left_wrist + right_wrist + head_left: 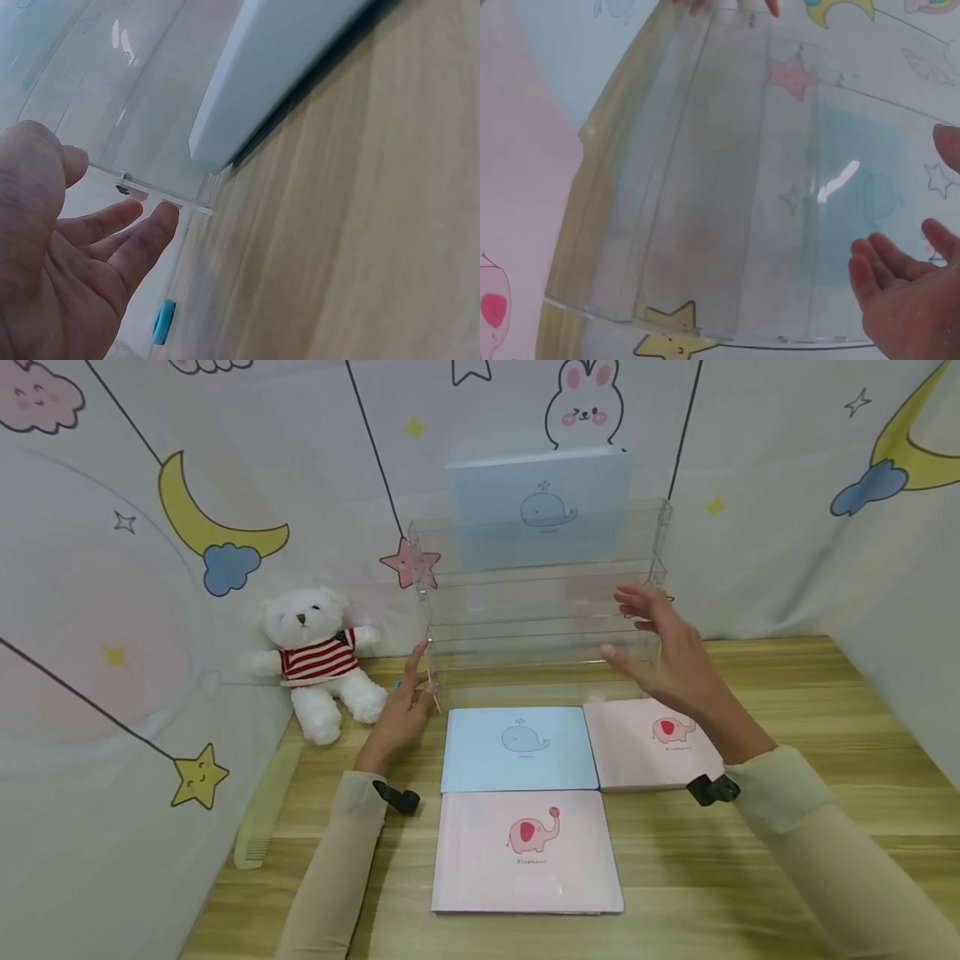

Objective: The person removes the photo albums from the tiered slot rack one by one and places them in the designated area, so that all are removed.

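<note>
A clear, tiered acrylic rack [540,652] stands at the back of the table. A light-blue whale book [487,514] leans upright in its top tier. My left hand [397,714] touches the rack's left side panel near the bottom, its fingertips against the outer face in the left wrist view. Off the rack's right side, my right hand [675,664] hovers with fingers spread and holds nothing. Before the rack lie another blue whale book [472,752], a pink elephant book [480,868] nearer me, and a second pink elephant book [622,747], partly hidden by my right hand.
A white teddy bear [318,664] in a striped shirt sits left of the rack. A pale comb [262,810] lies at the table's left edge. Behind everything hangs a patterned curtain [480,452]. A small blue ring-like thing [163,321] lies by the left hand.
</note>
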A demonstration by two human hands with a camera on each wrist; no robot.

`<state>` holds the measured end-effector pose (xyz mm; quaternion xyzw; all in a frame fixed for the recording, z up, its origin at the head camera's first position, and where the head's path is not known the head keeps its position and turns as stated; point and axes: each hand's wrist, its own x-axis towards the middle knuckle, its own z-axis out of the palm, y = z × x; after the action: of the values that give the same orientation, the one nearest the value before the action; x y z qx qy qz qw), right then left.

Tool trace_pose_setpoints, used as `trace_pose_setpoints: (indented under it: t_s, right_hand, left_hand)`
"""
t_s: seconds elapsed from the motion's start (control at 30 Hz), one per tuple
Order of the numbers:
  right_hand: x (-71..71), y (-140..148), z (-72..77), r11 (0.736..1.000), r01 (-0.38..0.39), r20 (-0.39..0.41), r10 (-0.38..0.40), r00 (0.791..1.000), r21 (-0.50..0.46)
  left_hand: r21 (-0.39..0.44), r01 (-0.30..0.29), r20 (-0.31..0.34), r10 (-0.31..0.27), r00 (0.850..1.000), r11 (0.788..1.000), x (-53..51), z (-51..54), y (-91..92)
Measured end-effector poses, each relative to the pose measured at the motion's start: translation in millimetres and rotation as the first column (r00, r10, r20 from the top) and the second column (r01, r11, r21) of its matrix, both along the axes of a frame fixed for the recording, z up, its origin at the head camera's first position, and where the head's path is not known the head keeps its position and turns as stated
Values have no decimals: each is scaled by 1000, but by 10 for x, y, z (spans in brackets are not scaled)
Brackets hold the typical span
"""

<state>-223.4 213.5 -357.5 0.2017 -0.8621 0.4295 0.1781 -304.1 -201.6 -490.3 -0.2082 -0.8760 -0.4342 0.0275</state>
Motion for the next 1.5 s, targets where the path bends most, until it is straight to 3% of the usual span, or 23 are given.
trace_pose_setpoints:
  t_s: [0.3, 1.07, 1.5]
  right_hand:
    - [-224, -2, 118, 998, 17, -28, -18, 999, -63]
    - [-610, 102, 446, 994, 66, -94, -74, 993, -84]
    - [-816, 77, 597, 987, 124, -55, -130, 990, -107]
  left_hand:
    - [-9, 4, 1, -4, 1000, 1000, -11, -1, -8]
    - [-8, 0, 0, 0, 1000, 1000, 13, 28, 7]
    - [9, 13, 5, -13, 1000, 1000, 0, 2, -23]
